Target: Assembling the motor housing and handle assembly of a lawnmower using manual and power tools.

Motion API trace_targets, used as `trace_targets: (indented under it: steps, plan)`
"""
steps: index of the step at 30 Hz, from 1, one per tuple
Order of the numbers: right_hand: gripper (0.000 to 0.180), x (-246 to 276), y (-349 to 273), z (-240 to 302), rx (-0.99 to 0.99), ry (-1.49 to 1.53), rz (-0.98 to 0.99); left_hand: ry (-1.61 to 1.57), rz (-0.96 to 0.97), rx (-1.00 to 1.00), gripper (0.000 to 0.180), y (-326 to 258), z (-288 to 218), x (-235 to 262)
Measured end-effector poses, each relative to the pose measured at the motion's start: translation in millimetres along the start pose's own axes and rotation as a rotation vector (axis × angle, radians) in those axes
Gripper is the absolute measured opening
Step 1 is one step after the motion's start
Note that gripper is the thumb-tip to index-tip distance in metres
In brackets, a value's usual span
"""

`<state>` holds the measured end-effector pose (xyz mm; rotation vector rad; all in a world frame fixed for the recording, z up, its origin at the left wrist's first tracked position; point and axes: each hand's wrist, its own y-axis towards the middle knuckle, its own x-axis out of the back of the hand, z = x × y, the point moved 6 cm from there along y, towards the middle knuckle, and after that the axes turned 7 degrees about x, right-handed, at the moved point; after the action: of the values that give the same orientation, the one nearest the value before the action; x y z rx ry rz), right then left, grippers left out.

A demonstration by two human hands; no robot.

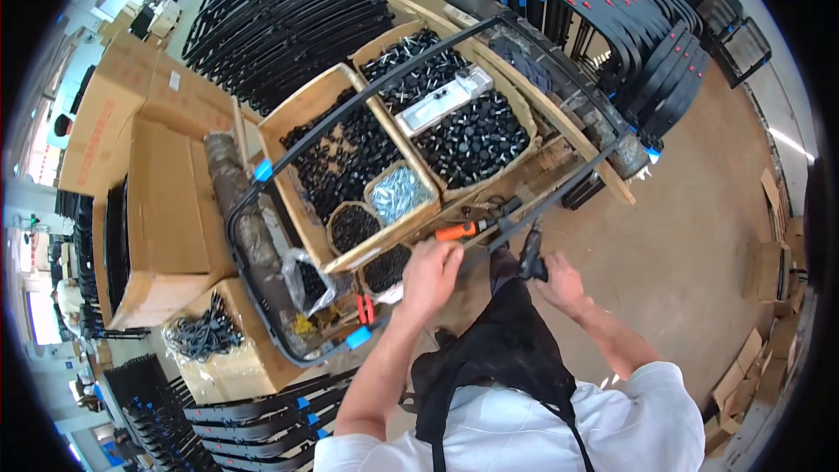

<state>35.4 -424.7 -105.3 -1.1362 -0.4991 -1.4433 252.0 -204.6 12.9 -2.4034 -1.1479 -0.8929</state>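
A large black tubular frame (559, 197) with rounded corners and blue tape lies tilted across wooden boxes. My left hand (428, 278) is closed over its near bar; the fingertips are partly hidden. Just beyond that hand lies an orange-handled tool (456, 232). My right hand (564, 287) grips a black power screwdriver (531, 255), which points away from me beside the near bar. Under the frame, a wooden box (301, 87) holds black plastic parts, and a smaller tub of silver screws (399, 195) sits in its corner.
A second box (529, 153) holds black knobs and bolts, with a white tray (446, 103) across it. Stacked black frames (288, 22) stand behind, curved ones (612, 9) at far right. Cardboard cartons (179, 210) flank the left. Red-handled pliers (365, 308) lie near the frame's left corner.
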Motion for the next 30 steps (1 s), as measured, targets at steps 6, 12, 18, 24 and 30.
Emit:
trace_targets:
  steps: [6, 12, 18, 24, 30]
  plan:
    - [0.073, 21, 141, -122, -0.22, 0.0, 0.013, 0.368, -0.121, 0.137, 0.028, 221, 59, -82]
    - [0.069, 37, 203, -153, -0.16, 0.063, -0.035, 0.638, 0.076, 0.172, 0.026, 307, 104, -118]
    - [0.04, 111, 115, -81, 0.2, -0.145, 0.542, 0.37, 0.247, -0.102, 0.034, 303, 67, -110]
    - [0.014, 219, 211, -1, 0.452, 0.355, 0.095, -0.358, 0.114, 0.486, 0.033, 332, 65, -64]
    - [0.012, 56, 352, 28, 0.646, -0.225, -0.051, -0.581, 0.068, 0.273, 0.03, 418, 25, -37]
